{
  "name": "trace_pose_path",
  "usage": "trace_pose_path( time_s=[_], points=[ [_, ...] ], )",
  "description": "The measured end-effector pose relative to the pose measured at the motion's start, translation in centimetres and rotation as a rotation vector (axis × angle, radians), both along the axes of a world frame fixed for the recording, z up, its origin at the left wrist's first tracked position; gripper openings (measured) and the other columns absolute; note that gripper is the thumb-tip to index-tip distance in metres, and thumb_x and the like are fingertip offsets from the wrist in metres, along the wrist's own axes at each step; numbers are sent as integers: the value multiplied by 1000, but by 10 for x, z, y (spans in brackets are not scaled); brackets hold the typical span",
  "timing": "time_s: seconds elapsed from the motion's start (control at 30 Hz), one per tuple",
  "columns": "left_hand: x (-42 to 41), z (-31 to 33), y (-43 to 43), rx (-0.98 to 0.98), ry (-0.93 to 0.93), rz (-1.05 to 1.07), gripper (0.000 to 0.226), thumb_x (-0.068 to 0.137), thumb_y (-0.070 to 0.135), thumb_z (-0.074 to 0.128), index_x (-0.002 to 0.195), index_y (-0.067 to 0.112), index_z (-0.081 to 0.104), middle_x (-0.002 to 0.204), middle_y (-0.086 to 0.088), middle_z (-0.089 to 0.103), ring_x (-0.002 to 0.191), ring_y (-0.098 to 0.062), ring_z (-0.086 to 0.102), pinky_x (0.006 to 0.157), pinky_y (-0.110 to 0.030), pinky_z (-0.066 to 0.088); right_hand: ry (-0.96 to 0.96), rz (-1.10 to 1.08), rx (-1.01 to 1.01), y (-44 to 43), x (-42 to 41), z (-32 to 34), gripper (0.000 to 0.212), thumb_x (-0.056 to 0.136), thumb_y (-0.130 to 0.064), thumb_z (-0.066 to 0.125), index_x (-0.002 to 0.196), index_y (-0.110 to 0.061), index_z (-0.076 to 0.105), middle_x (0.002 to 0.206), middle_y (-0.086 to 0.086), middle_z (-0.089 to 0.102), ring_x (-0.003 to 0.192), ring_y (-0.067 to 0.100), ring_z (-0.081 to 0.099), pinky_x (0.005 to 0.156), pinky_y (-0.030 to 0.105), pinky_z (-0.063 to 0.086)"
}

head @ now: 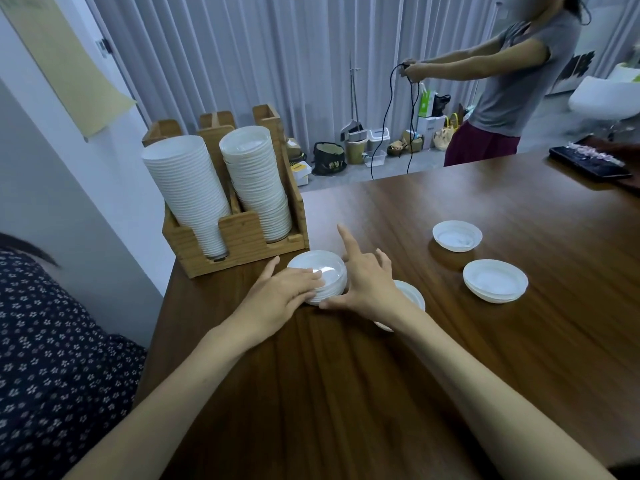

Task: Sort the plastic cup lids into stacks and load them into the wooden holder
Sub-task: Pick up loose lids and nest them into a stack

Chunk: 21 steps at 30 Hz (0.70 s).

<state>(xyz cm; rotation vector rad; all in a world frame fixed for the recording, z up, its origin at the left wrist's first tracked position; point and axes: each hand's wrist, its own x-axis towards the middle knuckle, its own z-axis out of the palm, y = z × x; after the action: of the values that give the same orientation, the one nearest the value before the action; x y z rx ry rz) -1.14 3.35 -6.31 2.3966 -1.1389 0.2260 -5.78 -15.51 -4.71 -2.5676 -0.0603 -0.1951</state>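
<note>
Two hands: left hand (pixel 284 296) flat on lid stack (pixel 329 268), right hand (pixel 367 289) spread loose, thumb touching its side
Holder (pixel 242 233): just beyond stack, by counter (pixel 381 393) left edge, left hand's nearer

On my feed the brown wooden table (pixel 450 341) fills the foreground. A dark flat device (pixel 588 164) lies on its far right corner. Beyond the table's far edge stands a person in a grey top (pixel 512 98), both hands on a black cable (pixel 388 126) that hangs to the floor. Behind the table, a grey pleated curtain (pixel 242 64) backs a dustpan (pixel 353 128), a black bag (pixel 328 159) and a white bin (pixel 378 138). Left of the table, a beige sheet (pixel 69 64) hangs on the wall.
</note>
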Motion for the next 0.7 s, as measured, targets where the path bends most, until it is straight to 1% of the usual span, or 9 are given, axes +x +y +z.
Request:
trace_pose_path(
  time_s=[0.07, 0.13, 0.23, 0.33, 0.4, 0.5, 0.57, 0.63, 0.7],
  points=[
    [-1, 1, -2, 45, -27, -11, 31, 94, 18, 56, 124, 23, 62, 131, 11, 57, 126, 5, 38, 115, -35, -1, -3, -12, -1, 0, 2, -1, 122, 67, -53, 78, 151, -27, -6, 123, 1, 58, 126, 22, 46, 115, 42, 6],
    [-3, 2, -4, 81, -75, -22, 31, 95, 18, 54, 125, 22, 61, 133, 8, 56, 129, -2, 41, 115, -35, -2, -9, -35, 0, 1, 3, -1, 121, 66, -59, 75, 151, -27, -5, 120, 0, 59, 123, 22, 47, 114, 41, 8],
    [-4, 4, -6, 135, -133, -8, 29, 96, 17, 53, 123, 20, 63, 132, 5, 57, 129, -8, 43, 115, -37, -1, -9, -48, 6, 4, 4, -2, 121, 66, -61, 74, 151, -28, -5, 117, 1, 62, 121, 22, 49, 114, 42, 8],
    [-5, 5, -8, 207, -167, -5, 28, 96, 16, 51, 121, 18, 64, 131, 1, 58, 128, -14, 46, 114, -42, 1, -17, -45, 27, 5, 4, -2, 121, 65, -61, 74, 151, -27, -3, 119, 1, 62, 121, 20, 50, 115, 44, 7],
    [-6, 6, -8, 257, -132, -5, 32, 99, 19, 46, 127, 20, 59, 136, 2, 54, 131, -12, 40, 115, -42, -1, -16, -45, 28, 5, 3, -1, 121, 65, -61, 75, 151, -28, -3, 120, 0, 61, 122, 20, 50, 114, 44, 5],
    [-8, 10, -8, 337, -48, 9, 37, 103, 27, 33, 136, 23, 49, 142, 7, 46, 136, -5, 30, 116, -39, -7, -17, -50, 41, 6, 3, -2, 117, 67, -58, 75, 151, -28, 0, 120, -1, 61, 122, 18, 50, 114, 44, 3],
    [-9, 12, -10, 342, -19, 19, 39, 103, 30, 27, 136, 24, 47, 137, 7, 50, 133, -4, 31, 116, -36, -9, -30, -45, 57, 6, 3, -4, 114, 68, -56, 75, 151, -28, 2, 116, -2, 63, 120, 17, 51, 114, 44, 2],
    [-9, 14, -13, 336, -39, 36, 39, 103, 29, 27, 134, 21, 48, 130, 6, 56, 129, -6, 37, 117, -36, -7, -42, -34, 40, 5, 1, -4, 111, 70, -53, 76, 151, -28, 4, 114, -3, 62, 121, 16, 50, 115, 45, 1],
    [-8, 16, -21, 306, -126, 57, 35, 102, 22, 32, 129, 16, 55, 121, 1, 62, 122, -13, 48, 118, -40, 5, -55, -55, -7, -3, -5, -1, 106, 73, -49, 74, 151, -29, 7, 121, -3, 57, 125, 16, 46, 116, 47, 0]
  ],
)
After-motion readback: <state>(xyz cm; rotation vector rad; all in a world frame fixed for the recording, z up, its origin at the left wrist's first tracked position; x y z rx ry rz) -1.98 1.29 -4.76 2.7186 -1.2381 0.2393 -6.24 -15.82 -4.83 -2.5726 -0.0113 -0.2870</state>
